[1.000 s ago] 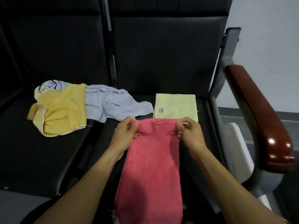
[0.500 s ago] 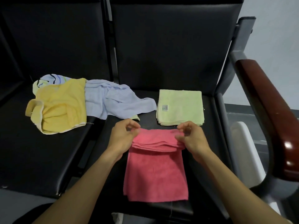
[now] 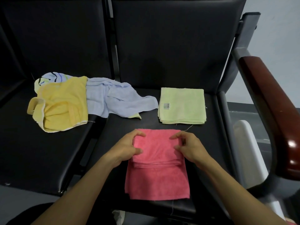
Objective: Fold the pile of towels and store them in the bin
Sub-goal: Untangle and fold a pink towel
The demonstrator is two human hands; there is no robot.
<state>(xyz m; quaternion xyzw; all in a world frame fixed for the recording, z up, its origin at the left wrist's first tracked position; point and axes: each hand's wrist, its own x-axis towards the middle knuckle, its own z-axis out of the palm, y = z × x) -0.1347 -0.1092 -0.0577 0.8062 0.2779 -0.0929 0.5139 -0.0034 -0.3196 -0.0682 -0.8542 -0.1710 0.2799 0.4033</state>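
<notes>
A pink towel (image 3: 156, 181) lies on the black seat (image 3: 123, 127) in front of me, its far part folded back over itself. My left hand (image 3: 128, 147) grips the folded flap's left edge, thumb and fingers around it. My right hand (image 3: 186, 147) grips the right edge the same way. Behind it sits a neatly folded pale green towel (image 3: 182, 105). To the left lies a loose pile: a yellow towel (image 3: 63, 104), a light blue towel (image 3: 113, 99) and a striped one (image 3: 52, 77) mostly hidden beneath.
A dark red wooden armrest (image 3: 272, 101) on a grey frame runs along the right side. A white object (image 3: 250, 151) stands beyond the seat under the armrest. The seat backs (image 3: 170, 43) rise behind. No bin is in view.
The pink towel, held up hanging a second ago, now lies on the seat. My hands have brought the top edge toward me, making a wider folded flap.
</notes>
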